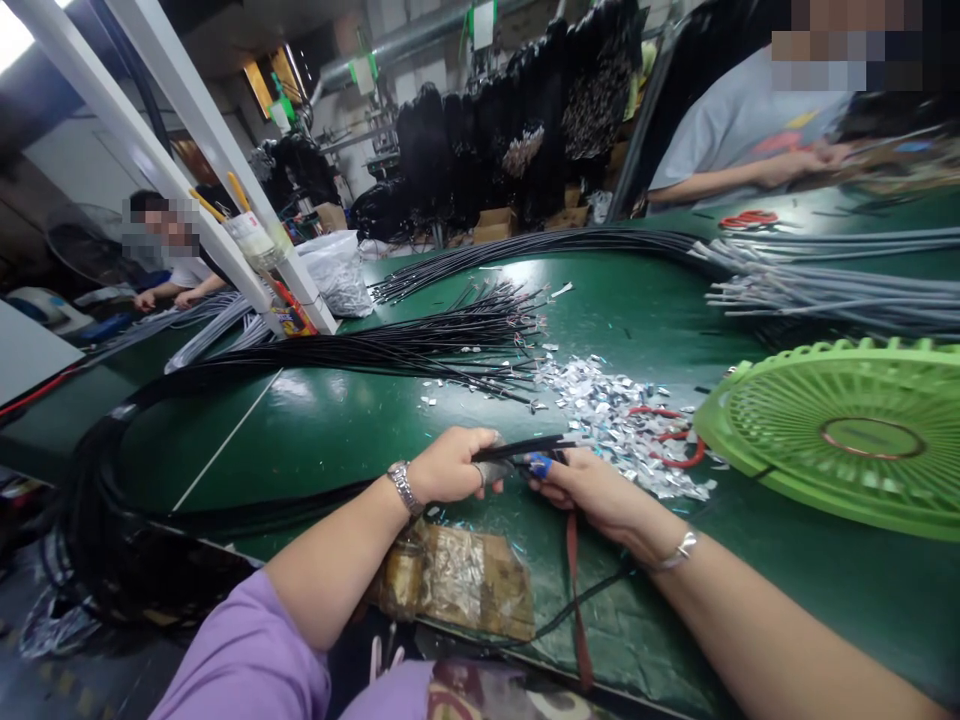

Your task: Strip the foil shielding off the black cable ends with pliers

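My left hand (pixel 454 465), with a watch on the wrist and a light wrap on the fingers, is closed around a small bundle of black cables (pixel 525 446). The cables' pale ends point right, over my right hand. My right hand (pixel 574 480), wearing blue tape on the thumb, is pinched shut close to the left fingertips, just below the bundle. What sits between its fingers is too small and dark to make out. Behind both hands lies a heap of white and silver scraps (pixel 619 410), with red-handled tool grips (pixel 686 450) at its right side.
A green fan grille (pixel 862 435) stands at the right. Long black cable bundles (pixel 390 335) and grey cables (pixel 810 285) lie across the green table (pixel 360 425). A taped cardboard piece (pixel 480 580) is at the front edge. White posts (pixel 217 130) rise at left. Two co-workers sit beyond.
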Motion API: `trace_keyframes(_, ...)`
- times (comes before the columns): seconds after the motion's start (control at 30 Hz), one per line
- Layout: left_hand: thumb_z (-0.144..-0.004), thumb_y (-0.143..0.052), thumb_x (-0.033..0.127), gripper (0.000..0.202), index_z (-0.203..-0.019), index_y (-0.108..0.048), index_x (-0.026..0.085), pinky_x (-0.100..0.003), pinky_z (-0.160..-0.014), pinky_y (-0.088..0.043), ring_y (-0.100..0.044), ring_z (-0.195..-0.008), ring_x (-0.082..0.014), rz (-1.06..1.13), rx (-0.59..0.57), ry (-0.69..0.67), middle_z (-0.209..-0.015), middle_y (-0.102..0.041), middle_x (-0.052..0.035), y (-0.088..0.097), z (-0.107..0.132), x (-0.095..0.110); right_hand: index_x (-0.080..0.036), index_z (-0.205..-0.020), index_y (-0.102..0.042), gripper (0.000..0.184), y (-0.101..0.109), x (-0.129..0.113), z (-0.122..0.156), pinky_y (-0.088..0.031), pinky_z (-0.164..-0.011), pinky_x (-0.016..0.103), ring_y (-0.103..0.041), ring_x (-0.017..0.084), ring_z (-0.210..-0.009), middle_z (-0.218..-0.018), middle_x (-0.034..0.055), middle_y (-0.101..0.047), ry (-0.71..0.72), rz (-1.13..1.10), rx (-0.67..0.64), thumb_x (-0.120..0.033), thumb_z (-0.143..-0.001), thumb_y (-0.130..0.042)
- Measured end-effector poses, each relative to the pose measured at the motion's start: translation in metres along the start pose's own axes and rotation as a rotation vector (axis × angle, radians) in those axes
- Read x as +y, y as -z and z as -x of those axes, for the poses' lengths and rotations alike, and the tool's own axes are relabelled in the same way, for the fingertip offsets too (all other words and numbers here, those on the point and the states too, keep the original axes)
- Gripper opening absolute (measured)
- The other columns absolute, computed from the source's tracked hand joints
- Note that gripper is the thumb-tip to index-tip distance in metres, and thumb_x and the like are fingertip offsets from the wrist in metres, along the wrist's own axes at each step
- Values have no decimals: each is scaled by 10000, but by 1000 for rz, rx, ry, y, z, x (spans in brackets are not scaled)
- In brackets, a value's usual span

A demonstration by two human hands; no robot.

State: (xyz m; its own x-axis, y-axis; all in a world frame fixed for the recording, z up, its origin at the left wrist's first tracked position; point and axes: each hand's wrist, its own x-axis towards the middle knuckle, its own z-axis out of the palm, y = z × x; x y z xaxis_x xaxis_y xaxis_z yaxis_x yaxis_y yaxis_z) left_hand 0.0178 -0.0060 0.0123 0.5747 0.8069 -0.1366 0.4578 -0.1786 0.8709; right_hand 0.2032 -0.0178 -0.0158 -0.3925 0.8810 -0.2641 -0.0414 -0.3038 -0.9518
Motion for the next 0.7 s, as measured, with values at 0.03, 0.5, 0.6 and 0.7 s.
trace_keyframes(0.03,-750,-521,194,49,-717,-545,167,-212,-483,-384,-506,-473,-100,-22,30,-10,-614,-610,5,-1,0,0,-192,-555,-509,345,-2,0,0,-151,-382,212,-254,52,-393,-429,-71,-396,-6,-14,2,-465,-584,-718)
trace_keyframes(0.5,-762,-594,416,277,-753,-500,155,-175,-348,-260,-374,-315,-48,220,249,184,-471,-513,58,-2,-7,0,-199,-751,-588,292,6,15,-12,-294,-458,240,-413,115,-515,-576,-36,-513,218,77,255,-363,-543,-710)
trace_keyframes(0.6,-741,-616,468,337,-775,-518,147,-160,-331,-274,-401,-315,-47,255,202,177,-478,-528,51,-6,-7,0,-199,-747,-587,316,1,9,-8,-248,-430,245,-351,108,-471,-520,-46,-450,219,88,264,-477,-625,-674)
trace_keyframes(0.7,-737,-624,459,331,-781,-529,145,-155,-328,-291,-419,-319,-49,223,188,172,-485,-533,48,-9,-7,-2,-202,-679,-561,340,-7,5,-3,-224,-415,240,-317,98,-448,-476,-61,-403,208,106,268,-517,-634,-678)
